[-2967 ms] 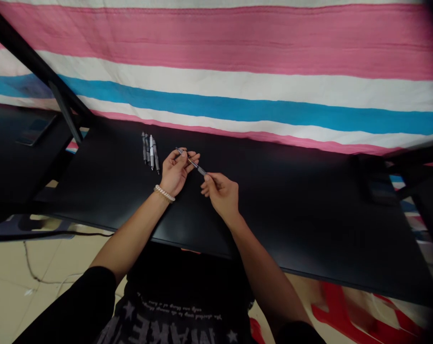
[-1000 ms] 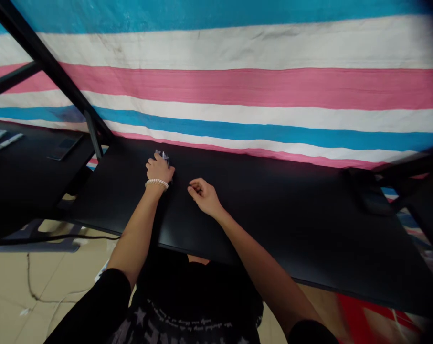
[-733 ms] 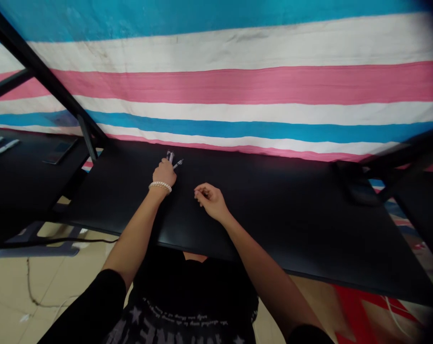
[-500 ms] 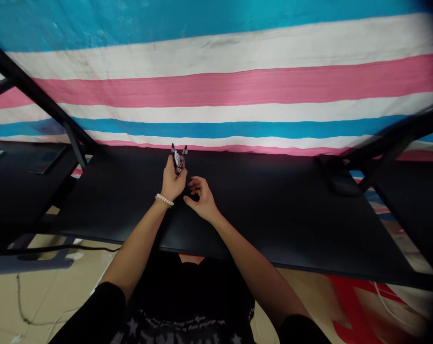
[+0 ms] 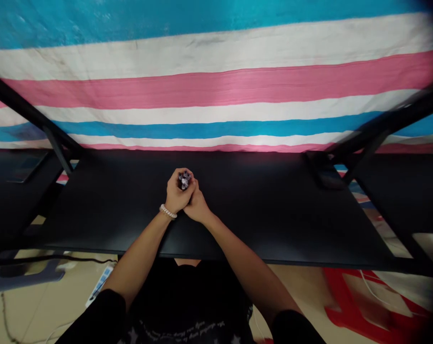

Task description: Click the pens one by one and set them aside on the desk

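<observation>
My left hand (image 5: 177, 193), with a white bracelet at its wrist, is wrapped round a bundle of pens (image 5: 184, 179) above the black table (image 5: 273, 205). The dark and clear ends of the bundle point up out of the fist. Against the right side of that fist rests my right hand (image 5: 197, 205), its fingers closed and partly hidden behind the left hand. Whether it also grips the bundle cannot be made out.
A striped sheet (image 5: 216, 91) hangs behind the table. Black frame bars (image 5: 57, 148) rise at both sides. A dark phone-like object (image 5: 327, 174) lies at the right rear. Below are a power strip (image 5: 100, 285) and a red stool (image 5: 348, 306).
The bundle has turned from spread out and tilted away to gathered with its ends up. My right hand has moved from apart, fingers loosely curled, to touching my left hand.
</observation>
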Demonstrator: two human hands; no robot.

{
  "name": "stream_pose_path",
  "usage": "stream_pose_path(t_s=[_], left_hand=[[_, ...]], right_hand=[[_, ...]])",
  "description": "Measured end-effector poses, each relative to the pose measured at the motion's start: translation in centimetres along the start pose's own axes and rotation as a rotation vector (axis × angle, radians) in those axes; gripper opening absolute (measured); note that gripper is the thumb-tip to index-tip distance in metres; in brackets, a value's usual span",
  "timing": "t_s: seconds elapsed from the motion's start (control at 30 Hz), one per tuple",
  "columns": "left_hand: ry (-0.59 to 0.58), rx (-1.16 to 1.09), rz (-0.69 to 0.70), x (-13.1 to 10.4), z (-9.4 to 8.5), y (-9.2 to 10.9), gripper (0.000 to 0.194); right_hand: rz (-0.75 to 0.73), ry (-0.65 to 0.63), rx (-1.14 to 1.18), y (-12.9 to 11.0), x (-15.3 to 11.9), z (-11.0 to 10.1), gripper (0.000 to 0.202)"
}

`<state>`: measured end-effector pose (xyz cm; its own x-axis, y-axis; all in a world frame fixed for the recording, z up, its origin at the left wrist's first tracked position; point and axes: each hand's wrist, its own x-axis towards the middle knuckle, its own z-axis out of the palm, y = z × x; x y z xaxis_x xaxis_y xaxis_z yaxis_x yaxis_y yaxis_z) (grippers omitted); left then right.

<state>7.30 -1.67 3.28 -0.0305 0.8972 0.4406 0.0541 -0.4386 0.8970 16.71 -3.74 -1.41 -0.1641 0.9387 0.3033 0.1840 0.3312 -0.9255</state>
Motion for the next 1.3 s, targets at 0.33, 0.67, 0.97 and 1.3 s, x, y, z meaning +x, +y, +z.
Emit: stream_pose_path(t_s=[0.33,0.67,0.97,1.3], left_hand=[[-0.197,-0.123,-0.139,-0.9,-0.4,-0.8,0.053],[-0.111,-0.179,-0.338,0.0,-0.8,-1.6,0.044],[-0.009,-0.260,-0.446,0.1,-0.5,-0.8,0.041],[0.059,-0.228,-0.441,0.6,-0.9,-2.9,0.025]], right_hand=[[-0.007,0.000,0.127,0.5,0.4,-0.5,0.061],[0.213,0.028,0.285,-0.7,0.4,-0.9,0.043],[0.258,-0.052,0.245,-1.2,0.6,-1.0,0.038],[0.223,-0.056,-0.014,-1.0,0.9,-1.7,0.034]])
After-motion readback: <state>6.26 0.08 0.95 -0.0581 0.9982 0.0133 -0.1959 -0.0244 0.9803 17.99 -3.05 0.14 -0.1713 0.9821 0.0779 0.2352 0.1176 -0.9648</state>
